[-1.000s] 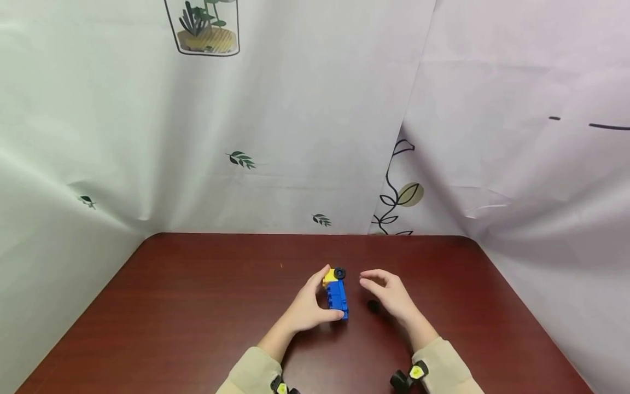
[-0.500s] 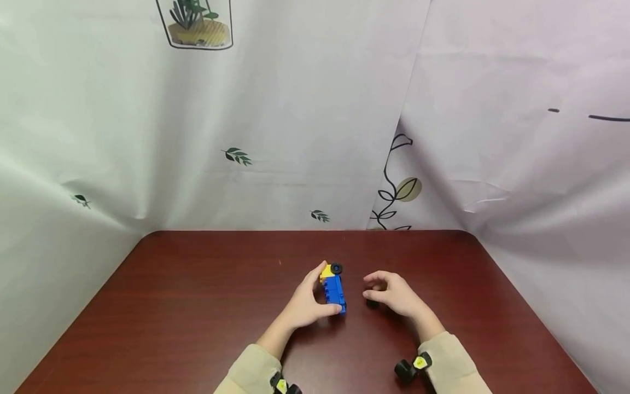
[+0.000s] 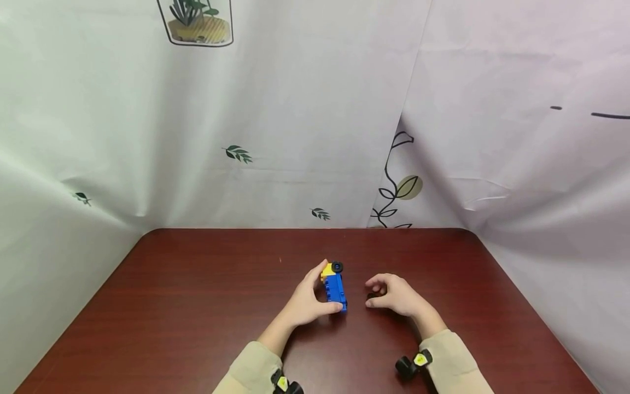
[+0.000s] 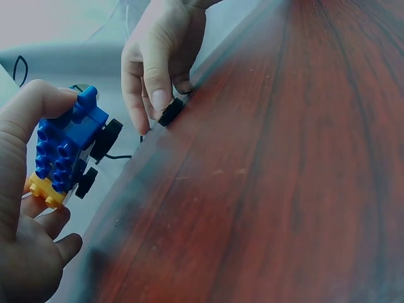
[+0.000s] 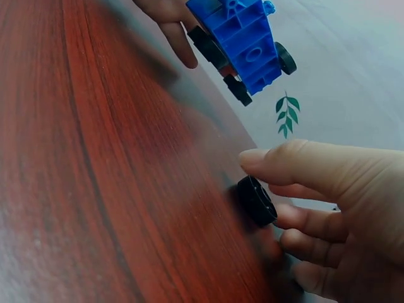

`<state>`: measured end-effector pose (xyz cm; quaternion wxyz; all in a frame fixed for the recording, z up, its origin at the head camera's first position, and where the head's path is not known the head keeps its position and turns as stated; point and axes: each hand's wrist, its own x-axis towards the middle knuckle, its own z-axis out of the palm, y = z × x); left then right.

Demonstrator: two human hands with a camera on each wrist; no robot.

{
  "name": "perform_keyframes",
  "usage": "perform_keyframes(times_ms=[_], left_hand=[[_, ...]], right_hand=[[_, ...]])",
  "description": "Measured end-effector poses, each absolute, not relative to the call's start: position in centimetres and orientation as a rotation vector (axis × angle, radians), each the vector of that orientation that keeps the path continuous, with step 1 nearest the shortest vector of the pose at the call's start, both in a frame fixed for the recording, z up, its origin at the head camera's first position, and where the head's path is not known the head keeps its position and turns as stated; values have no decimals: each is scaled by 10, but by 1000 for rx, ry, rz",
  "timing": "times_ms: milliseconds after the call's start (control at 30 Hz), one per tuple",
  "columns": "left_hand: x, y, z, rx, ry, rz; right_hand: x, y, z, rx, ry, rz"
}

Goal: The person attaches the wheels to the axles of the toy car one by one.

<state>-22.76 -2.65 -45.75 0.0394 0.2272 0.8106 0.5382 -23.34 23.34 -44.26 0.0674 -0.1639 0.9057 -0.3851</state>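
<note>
My left hand point(image 3: 302, 306) grips a toy car point(image 3: 336, 288) built of blue and yellow blocks, thumb at one end and fingers at the other. Its studded top point(image 4: 66, 136) faces the palm in the left wrist view. The hollow blue underside point(image 5: 246, 44) shows in the right wrist view, with three black wheels on it. To the right, my right hand point(image 3: 398, 295) is low over the table, thumb and bent fingers on either side of a loose black wheel point(image 5: 257, 201). The wheel lies flat on the wood; a small gap shows between it and the thumb tip.
The dark red wooden table point(image 3: 197, 306) has rounded far corners. Behind it hangs a pale sheet point(image 3: 295, 109) printed with leaves and a plant jar. Black wrist cameras point(image 3: 406, 368) are strapped over both beige sleeves point(image 3: 450, 355).
My right hand has come down and back over the loose wheel, its thumb and fingers now around it. The left hand keeps its grip on the toy car. The head view has tilted slightly.
</note>
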Motion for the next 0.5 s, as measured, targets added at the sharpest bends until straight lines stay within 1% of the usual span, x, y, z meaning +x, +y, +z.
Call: perform_keyframes(times_ms=[333, 500], left_hand=[[-229, -26, -459, 695, 2493, 1633], [-229, -27, -460, 699, 2485, 1646]], right_hand=[[-232, 232, -441, -501, 2792, -1044], [-231, 231, -442, -547, 2821, -1028]])
